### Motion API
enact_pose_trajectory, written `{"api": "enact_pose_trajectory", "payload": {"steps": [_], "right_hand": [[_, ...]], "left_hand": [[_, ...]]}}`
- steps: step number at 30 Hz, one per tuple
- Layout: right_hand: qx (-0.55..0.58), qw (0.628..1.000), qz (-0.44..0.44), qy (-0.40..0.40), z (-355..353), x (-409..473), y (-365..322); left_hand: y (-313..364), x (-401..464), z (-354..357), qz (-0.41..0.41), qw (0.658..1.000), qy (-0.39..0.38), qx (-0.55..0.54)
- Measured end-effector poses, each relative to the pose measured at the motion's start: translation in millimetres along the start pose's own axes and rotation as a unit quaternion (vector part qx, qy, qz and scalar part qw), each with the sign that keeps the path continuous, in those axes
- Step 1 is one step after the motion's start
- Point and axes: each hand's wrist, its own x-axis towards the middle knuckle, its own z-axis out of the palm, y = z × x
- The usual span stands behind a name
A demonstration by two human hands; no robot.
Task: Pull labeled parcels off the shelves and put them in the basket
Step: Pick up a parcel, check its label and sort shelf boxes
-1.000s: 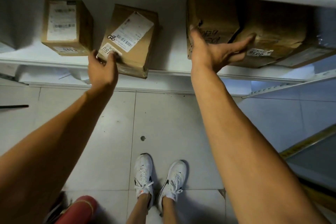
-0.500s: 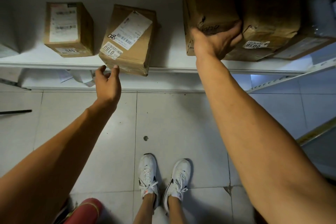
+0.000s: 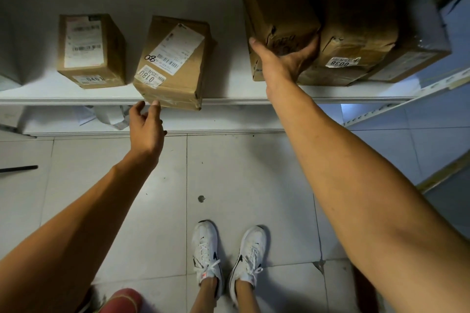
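Several brown cardboard parcels stand on a white shelf. My right hand grips the front of a tall crumpled parcel, thumb on its left side, fingers wrapped round its right edge. Beside it sits a parcel labelled 0038. My left hand hangs below the shelf edge, fingers loosely curled, fingertips touching the bottom front corner of the tilted parcel labelled 018U, which overhangs the shelf. A smaller parcel stands at the left. No basket is clearly visible.
A lower shelf holds loose papers. Below is a white tiled floor with my white shoes. A red object shows at the bottom edge. A plastic-wrapped parcel sits far right.
My right hand has closed round the tall parcel's front. My left hand dropped from the 018U label to below the shelf edge, then edged back to the parcel's bottom corner.
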Motion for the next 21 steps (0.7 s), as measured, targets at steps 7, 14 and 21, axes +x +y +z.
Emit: {"api": "enact_pose_trajectory", "payload": {"steps": [7,14,21], "right_hand": [[0.001,1.000,0.001,0.010,-0.8,-0.5,6.4],[-0.118,0.992,-0.044,0.028,-1.4,1.9,12.0],[-0.118,0.992,-0.042,0.015,-7.5,-2.3,9.8]], "left_hand": [[-0.7,-1.5,-6.0,-0.004,1.000,0.016,0.003],[-4.6,1.9,-7.7,-0.012,1.000,0.012,0.004],[-12.4,-3.2,1.2,-0.032,0.998,-0.030,0.033]]}}
